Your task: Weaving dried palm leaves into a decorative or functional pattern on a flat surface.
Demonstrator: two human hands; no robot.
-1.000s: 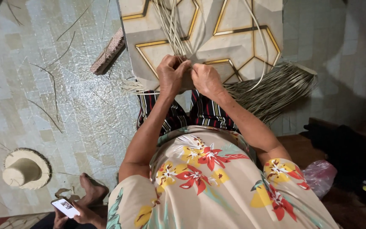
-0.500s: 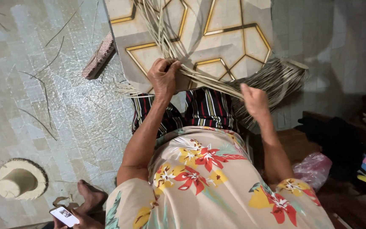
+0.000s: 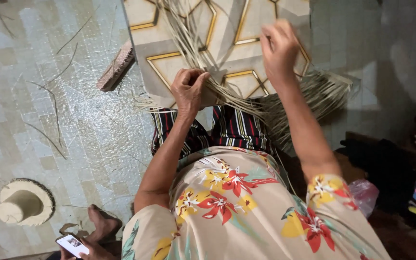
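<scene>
Left hand [image 3: 188,89] is closing in a fist around a bunch of pale straw strands [image 3: 188,43], pinning them against the patterned board [image 3: 227,58] that is lying across the lap. The strands are fanning up and away from the fist toward the top of the view, and more are trailing out to the right under the right forearm. Right hand [image 3: 279,48] is hovering raised above the board, well apart from the left, fingers curling loosely; cannot tell if a thin strand is pinched in it because of blur. A loose straw bundle [image 3: 323,91] is spreading at the board's right edge, just beside the right forearm.

Board is showing beige hexagons with gold lines. It is sitting over a striped skirt [image 3: 237,127]. Floor [image 3: 49,120] is pale tiled, with stray straws scattered on it. A brush [image 3: 116,67] is lying at the board's left edge. A woven straw hat [image 3: 24,203] is sitting at lower left. Another person's hand is holding a phone [image 3: 72,245] at the bottom edge beside a bare foot [image 3: 101,224]. A pink plastic bag [image 3: 364,195] is lying at right in the dark.
</scene>
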